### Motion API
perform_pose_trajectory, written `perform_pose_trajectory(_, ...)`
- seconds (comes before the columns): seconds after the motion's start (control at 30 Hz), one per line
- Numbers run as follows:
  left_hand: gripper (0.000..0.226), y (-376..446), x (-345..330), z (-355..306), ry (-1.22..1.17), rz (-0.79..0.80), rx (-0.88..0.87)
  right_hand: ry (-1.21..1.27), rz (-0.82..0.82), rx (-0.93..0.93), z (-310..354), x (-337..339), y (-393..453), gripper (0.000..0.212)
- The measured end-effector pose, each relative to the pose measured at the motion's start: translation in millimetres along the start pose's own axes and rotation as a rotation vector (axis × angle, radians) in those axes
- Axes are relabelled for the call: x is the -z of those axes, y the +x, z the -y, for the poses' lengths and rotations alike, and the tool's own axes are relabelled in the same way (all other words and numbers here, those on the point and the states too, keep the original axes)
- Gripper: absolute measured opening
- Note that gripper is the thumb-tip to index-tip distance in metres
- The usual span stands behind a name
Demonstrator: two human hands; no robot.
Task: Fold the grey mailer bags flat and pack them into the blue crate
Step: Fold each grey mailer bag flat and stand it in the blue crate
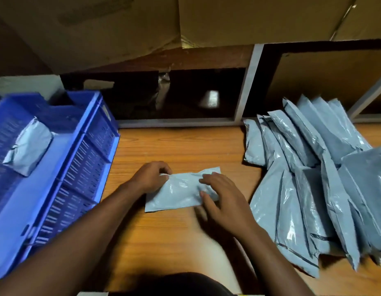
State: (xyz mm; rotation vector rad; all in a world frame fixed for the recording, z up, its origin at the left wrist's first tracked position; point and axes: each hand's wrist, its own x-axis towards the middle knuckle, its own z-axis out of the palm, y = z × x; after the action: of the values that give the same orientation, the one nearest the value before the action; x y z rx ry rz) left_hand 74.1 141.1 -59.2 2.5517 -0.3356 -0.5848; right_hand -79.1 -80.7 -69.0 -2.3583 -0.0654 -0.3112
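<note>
Mailer bag (181, 194) lies on the table (174, 242), long axis left-right, between both hands. Left hand (152, 177) pinches its left end; right hand (222, 198) presses flat, fingers straight, on its right end. Glossy crinkled grey plastic. Blue crate (87, 146) to the left, left hand nearer.

— What sort of place am I working in?
— A packing or stockroom, I'd say: cardboard cartons (260, 16) at twelve o'clock, a heap of grey mailer bags (309, 180) at three, a blue crate (82, 159) at nine, all round a wooden bench (174, 144).
</note>
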Motion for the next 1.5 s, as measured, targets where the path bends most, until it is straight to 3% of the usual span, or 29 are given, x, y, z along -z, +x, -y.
perform_pose_trajectory(0.1, 0.052, 0.9, -11.2, -0.6, 0.003, -0.178, -0.035, -0.244, 0.213, -0.057, -7.8, -38.3, 41.8, 0.067)
perform_pose_trajectory(0.17, 0.056, -6.1, -35.5, -3.3, 0.034, -0.165, -0.096, -0.333, 0.317, -0.078, -17.9, -66.6, 54.5, 0.068)
perform_pose_trajectory(0.3, 0.082, -19.8, -73.4, 18.6, 0.288, -0.155, -0.125, -0.435, 0.283, -0.097, -33.8, -90.0, 43.0, 0.067)
perform_pose_trajectory(0.43, 0.071, -22.0, -83.2, 26.5, 0.321, -0.312, -0.153, -0.421, 0.206, -0.179, -24.0, -90.4, 49.2, 0.065)
perform_pose_trajectory(0.6, 0.074, -12.0, -88.6, 34.5, 0.336, -0.296, -0.156, -0.413, 0.259, -0.001, -25.6, -105.3, 55.8, 0.055)
perform_pose_trajectory(0.8, 0.059, -8.4, -87.0, 36.6, 0.370, -0.319, -0.187, -0.455, 0.269, -0.015, -23.2, -109.5, 56.8, 0.059)
perform_pose_trajectory(1.13, 0.067, -5.9, -88.7, 28.3, 0.384, -0.281, -0.103, -0.506, 0.278, 0.002, -21.6, -113.1, 58.5, 0.055)
perform_pose_trajectory(1.27, 0.091, -9.5, -85.0, 24.9, 0.383, -0.254, -0.107, -0.473, 0.303, -0.024, -21.5, -112.2, 58.4, 0.057)
perform_pose_trajectory(1.33, 0.098, -10.8, -78.6, 27.1, 0.251, -0.231, -0.107, -0.409, 0.317, -0.062, -17.1, -107.7, 62.9, 0.065)
perform_pose_trajectory(1.4, 0.089, -9.0, -68.3, 28.7, 0.111, -0.295, -0.139, -0.388, 0.297, -0.091, -7.3, -103.3, 73.6, 0.072)
perform_pose_trajectory(1.5, 0.078, -7.6, -65.3, 35.7, 0.185, -0.342, -0.205, -0.399, 0.273, -0.046, 5.5, -108.9, 79.5, 0.061)
